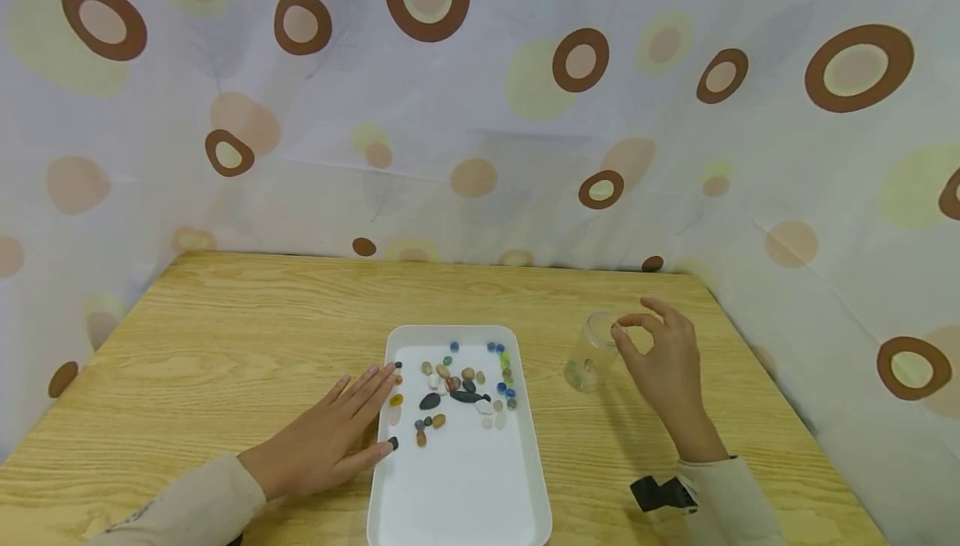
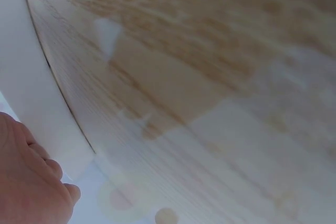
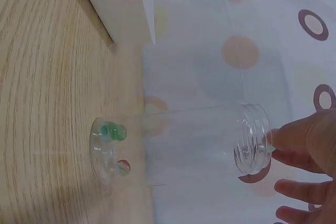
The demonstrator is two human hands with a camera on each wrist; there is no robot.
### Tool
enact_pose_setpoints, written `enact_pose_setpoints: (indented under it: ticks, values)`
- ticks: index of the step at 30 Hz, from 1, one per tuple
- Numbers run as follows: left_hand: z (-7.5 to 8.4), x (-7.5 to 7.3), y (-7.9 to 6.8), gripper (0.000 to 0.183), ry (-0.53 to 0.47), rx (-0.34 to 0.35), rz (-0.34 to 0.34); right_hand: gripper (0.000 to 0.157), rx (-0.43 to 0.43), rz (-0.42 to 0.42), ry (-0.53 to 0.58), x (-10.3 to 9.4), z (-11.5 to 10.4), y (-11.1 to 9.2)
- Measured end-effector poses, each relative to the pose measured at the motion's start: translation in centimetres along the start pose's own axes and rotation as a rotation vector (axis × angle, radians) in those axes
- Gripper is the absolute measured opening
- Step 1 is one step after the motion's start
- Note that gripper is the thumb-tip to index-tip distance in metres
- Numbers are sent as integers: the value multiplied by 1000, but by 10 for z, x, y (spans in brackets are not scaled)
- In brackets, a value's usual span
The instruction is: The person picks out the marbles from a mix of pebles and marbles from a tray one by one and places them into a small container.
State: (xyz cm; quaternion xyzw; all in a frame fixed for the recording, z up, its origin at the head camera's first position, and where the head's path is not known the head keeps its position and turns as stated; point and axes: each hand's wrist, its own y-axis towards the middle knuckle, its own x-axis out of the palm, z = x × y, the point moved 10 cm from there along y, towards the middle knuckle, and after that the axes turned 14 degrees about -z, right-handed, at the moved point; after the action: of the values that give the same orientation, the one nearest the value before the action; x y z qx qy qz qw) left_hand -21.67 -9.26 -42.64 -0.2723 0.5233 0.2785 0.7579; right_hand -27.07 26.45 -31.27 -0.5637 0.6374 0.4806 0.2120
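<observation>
My left hand (image 1: 330,438) rests flat over the left rim of a white tray (image 1: 465,488), fingers spread and straight. Several pebbles (image 1: 430,401) and glass marbles (image 1: 502,388) lie in the tray's far half, the marbles mostly in a line along the right side. My right hand (image 1: 667,363) is at the mouth of a clear jar (image 3: 194,145) that stands upright on the table. Its thumb and index finger pinch a small glass marble (image 3: 270,148), mostly hidden by the fingertips, right at the rim. A few green and clear marbles (image 3: 114,131) sit at the jar's bottom.
The wooden table (image 1: 262,321) carries the tray in the middle and the jar to its right. A patterned cloth (image 1: 465,129) hangs behind the table and along both sides. A black strap (image 1: 663,493) hangs by the right cuff.
</observation>
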Motion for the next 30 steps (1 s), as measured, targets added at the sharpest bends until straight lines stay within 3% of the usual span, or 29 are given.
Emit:
enact_pose_setpoints:
  ticks: [30]
  values:
    - [0,0,0,77,-4,1,-1,13,5,-32,-9,4,3,0]
